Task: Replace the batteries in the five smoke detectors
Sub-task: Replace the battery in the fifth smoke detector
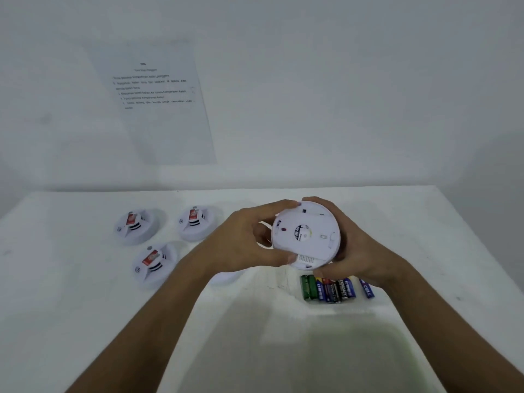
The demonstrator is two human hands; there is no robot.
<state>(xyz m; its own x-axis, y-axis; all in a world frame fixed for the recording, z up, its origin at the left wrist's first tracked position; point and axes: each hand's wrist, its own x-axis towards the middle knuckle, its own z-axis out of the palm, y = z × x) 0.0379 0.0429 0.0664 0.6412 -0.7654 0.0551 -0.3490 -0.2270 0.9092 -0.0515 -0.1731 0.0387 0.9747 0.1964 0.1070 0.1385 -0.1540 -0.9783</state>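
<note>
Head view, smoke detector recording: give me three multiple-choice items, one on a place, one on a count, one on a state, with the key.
1. Where does the row of batteries lie?
A. Below the held detector, toward the table's near right
B. Among the detectors on the left
C. On the sheet on the wall

2. How many detectors lie in plain view on the table's left?
A. One
B. Three
C. Five

3. How is the held detector handled?
A. Left hand alone
B. It lies untouched
C. Both hands grip it

Key: 1 A, the batteries sit just under the hands. 2 B, three detectors show red labels there. 3 C, the left hand and the right hand curl round its rim.
</note>
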